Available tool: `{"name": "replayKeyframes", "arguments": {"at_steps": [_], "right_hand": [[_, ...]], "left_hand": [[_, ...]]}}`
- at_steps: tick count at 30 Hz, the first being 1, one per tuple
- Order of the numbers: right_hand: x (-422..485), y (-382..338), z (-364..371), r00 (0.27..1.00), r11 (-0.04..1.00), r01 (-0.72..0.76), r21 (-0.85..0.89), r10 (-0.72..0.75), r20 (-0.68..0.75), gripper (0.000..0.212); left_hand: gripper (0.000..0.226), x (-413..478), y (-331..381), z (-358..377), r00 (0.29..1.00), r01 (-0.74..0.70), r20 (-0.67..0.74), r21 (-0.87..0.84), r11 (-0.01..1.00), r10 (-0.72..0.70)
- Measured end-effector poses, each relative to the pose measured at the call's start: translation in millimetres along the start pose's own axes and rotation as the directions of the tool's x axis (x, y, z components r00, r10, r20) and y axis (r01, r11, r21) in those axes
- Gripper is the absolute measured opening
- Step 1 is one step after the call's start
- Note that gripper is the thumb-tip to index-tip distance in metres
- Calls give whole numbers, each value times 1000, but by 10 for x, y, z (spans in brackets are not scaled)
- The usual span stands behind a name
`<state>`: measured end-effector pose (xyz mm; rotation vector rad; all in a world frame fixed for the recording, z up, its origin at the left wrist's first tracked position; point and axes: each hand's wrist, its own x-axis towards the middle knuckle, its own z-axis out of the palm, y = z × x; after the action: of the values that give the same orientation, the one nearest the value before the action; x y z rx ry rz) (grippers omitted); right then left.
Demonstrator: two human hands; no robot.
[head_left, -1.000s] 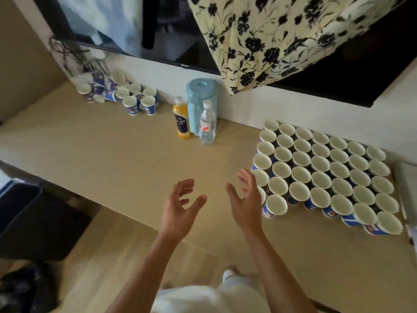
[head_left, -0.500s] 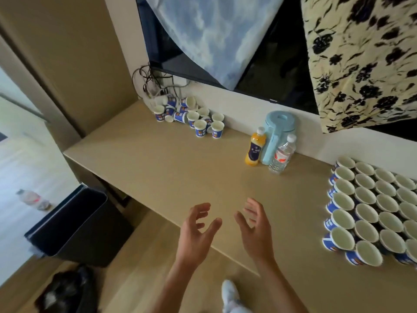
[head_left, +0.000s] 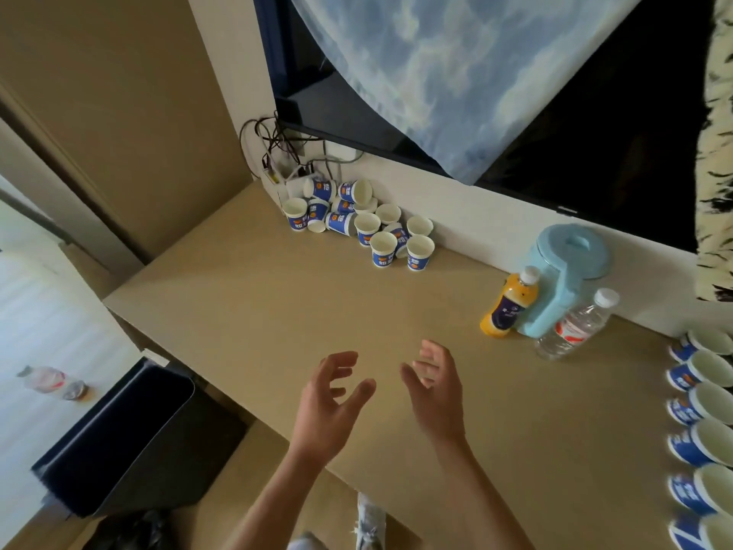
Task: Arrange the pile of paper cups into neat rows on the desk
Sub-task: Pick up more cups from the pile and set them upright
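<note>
Beige worktop (head_left: 277,311): my left hand (head_left: 325,406) and right hand (head_left: 436,394) hover empty, fingers (head_left: 339,358) spread, short of the cup pile (head_left: 367,228) in the far corner; a hasty grab could scatter its tipped cups.

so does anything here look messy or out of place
Yes. The heap of blue-and-white paper cups at the back left corner of the beige desk is jumbled: several lie on their sides, unlike the upright rows of cups at the right edge. A clear plastic bottle lies on the floor left of the desk.
</note>
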<state>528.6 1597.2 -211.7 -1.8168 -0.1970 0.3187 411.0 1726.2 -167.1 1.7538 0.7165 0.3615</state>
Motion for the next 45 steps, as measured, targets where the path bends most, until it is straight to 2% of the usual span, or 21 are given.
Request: {"name": "replayKeyframes", "arguments": {"at_steps": [5,11,17,19,24,28,31,34,36,38,41,43,45], "right_hand": [[680,-175,421,1000,995,-16,-100,16,-4,51],[1522,-266,906,997,954,-74,-290,67,-35,52],[2171,-259,1253,992,824,-100,-558,122,3,63],[2386,-258,1348,992,779,-95,-619,129,11,64],[2812,-145,1495,991,645,-103,-757,135,-20,60],[2962,1,1556,994,602,-110,-791,87,-72,45],[2973,42,1559,992,615,-107,-781,11,-126,28],[2867,-43,1482,983,686,-84,-723,-64,-174,13],[2721,-131,1389,987,756,-9,-655,-98,-126,11],[2541,-243,1277,993,827,61,-559,-108,-51,10],[2260,-454,1123,989,873,148,-465,-120,90,11],[2124,-587,1052,982,887,167,-431,-111,152,12],[2047,-659,1009,980,897,160,-412,-93,177,12]], "left_hand": [[35,624,-46,-239,999,51,-5,-23,998,-51],[38,1319,-188,-371,992,94,92,-30,995,-91],[54,1909,-234,-442,975,101,203,-35,994,-92],[52,2078,-260,-478,970,107,224,-35,994,-96],[44,2438,-366,-574,960,111,264,-33,993,-98],[44,2645,-464,-645,955,116,275,-9,993,-109],[44,2755,-508,-680,951,114,289,10,993,-112],[43,2848,-548,-659,941,110,317,39,993,-117],[51,2915,-575,-614,943,74,319,83,994,-97],[69,2981,-580,-550,945,7,323,140,990,-52],[89,3075,-533,-429,931,-91,366,188,978,16],[92,3127,-485,-333,913,-164,402,192,967,75],[85,3161,-435,-246,901,-214,412,156,964,133]]}}
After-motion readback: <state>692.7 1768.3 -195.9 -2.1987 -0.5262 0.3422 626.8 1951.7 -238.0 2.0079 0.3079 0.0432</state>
